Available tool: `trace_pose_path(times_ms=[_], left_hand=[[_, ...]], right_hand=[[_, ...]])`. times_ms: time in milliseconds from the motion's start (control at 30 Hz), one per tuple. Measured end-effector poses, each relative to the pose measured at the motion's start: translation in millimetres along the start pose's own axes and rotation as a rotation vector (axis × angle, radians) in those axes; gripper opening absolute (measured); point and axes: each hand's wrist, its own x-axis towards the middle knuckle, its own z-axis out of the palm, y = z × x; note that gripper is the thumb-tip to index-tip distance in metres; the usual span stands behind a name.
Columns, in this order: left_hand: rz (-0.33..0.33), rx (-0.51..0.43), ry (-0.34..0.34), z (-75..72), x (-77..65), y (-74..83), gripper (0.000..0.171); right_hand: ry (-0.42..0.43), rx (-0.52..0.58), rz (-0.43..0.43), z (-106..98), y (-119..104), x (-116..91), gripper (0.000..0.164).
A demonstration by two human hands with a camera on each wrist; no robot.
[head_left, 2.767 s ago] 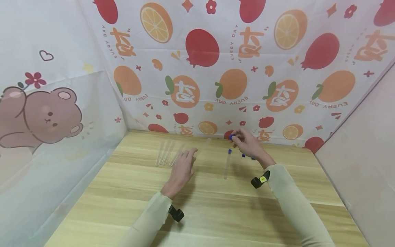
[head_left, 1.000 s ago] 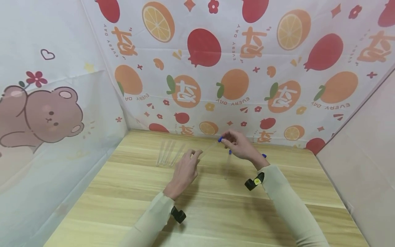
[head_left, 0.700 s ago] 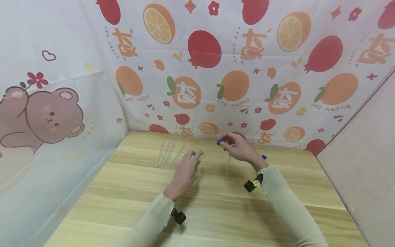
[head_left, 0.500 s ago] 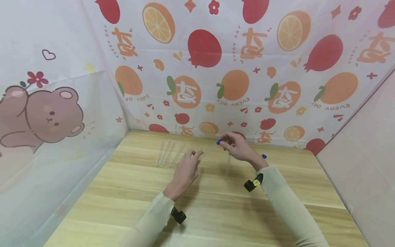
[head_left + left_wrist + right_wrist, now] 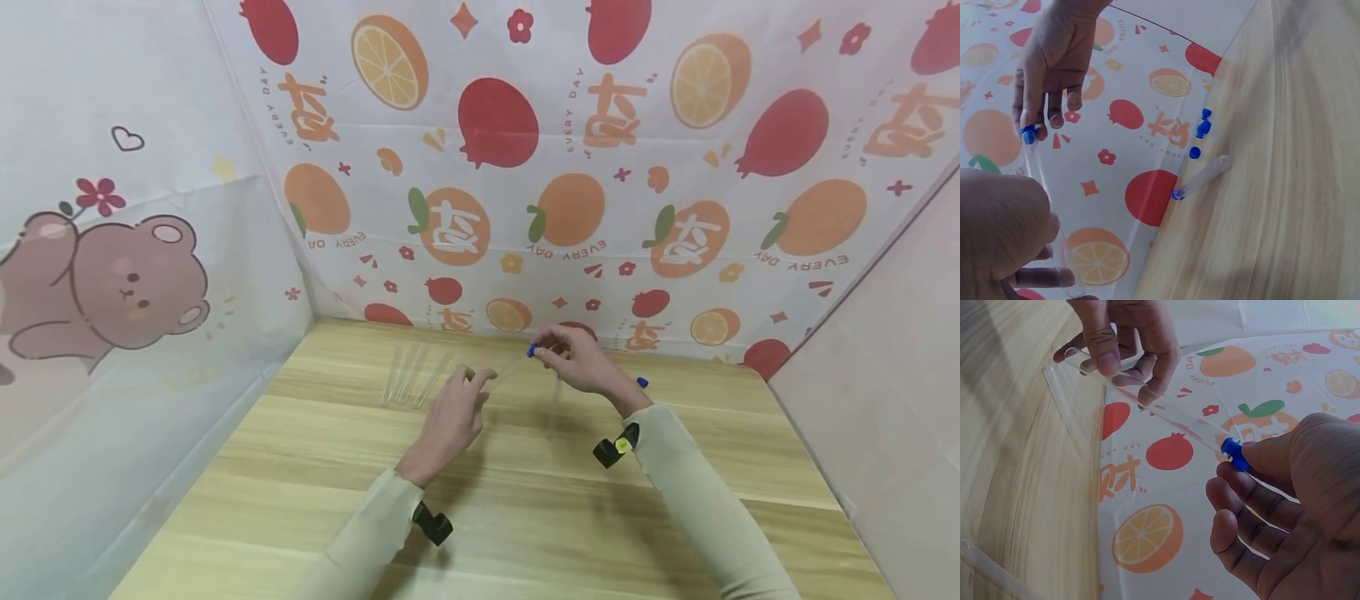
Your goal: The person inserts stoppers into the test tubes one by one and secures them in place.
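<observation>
My left hand [image 5: 448, 418] pinches a clear test tube [image 5: 1172, 415] near its rounded end, between thumb and fingers. The tube is tilted above the table, its mouth toward my right hand [image 5: 581, 360]. There my right thumb and index finger pinch a blue cap [image 5: 1234, 454], which sits at the tube's mouth. How deep the cap sits I cannot tell. On the table below lies another test tube with a blue cap on it [image 5: 1205, 177]. Loose blue caps [image 5: 1203, 128] lie beside it, mostly hidden behind my right hand in the head view.
Several clear test tubes [image 5: 405, 377] lie side by side left of my left hand. One loose blue cap [image 5: 642, 382] shows right of my right wrist. A fruit-print cloth [image 5: 495, 208] rises behind the wooden table [image 5: 525, 517].
My right hand has moved left and slightly down, bringing the blue cap from apart to the tube's mouth. In the last half second both hands stay almost in place.
</observation>
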Motion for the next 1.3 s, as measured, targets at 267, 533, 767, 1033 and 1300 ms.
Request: trace_pose_path(times_ms=[267, 533, 767, 1033, 1300], left_hand=[[0.017, -0.060, -0.043, -2.2, 2.0, -0.1, 0.031], [0.067, -0.040, 0.022, 1.5, 3.6, -1.7, 0.024], [0.071, -0.057, 0.011, -1.6, 4.5, -0.3, 0.022], [0.080, -0.069, 0.006, -3.7, 5.2, -0.2, 0.022], [0.090, -0.060, 0.007, 0.4, 2.5, 0.9, 0.021]], right_hand=[[0.005, 0.003, 0.001, -1.7, 2.0, 2.1, 0.016], [0.029, 0.053, -0.018, -2.5, 1.8, 0.2, 0.013], [0.019, 0.135, -0.031, -2.9, 3.3, -0.8, 0.012], [-0.007, 0.170, -0.019, -3.8, 2.6, 0.8, 0.011], [-0.037, 0.174, -0.059, -4.9, 6.6, -0.6, 0.012]])
